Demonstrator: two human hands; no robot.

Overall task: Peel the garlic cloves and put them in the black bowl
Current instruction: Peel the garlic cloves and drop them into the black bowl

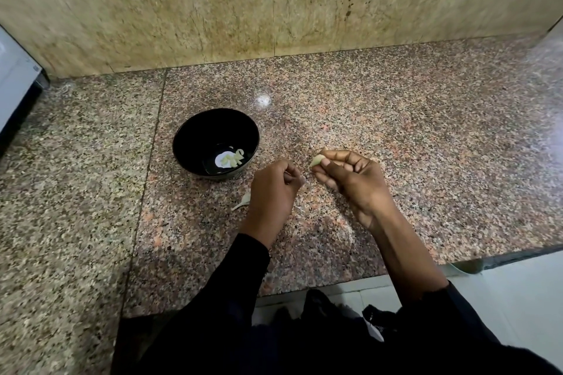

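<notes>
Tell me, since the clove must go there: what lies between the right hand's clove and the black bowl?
Head view: only bare granite counter between the clove and the black bowl.

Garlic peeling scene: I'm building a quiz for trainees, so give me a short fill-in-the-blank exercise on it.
1. The right hand pinches a garlic ____.
2. Peeled garlic lies inside the ____ bowl.
3. A scrap of peel lies on the counter beside the ____ hand.
4. The bowl stands to the ____ of both hands.

Missing words: clove; black; left; left
</notes>
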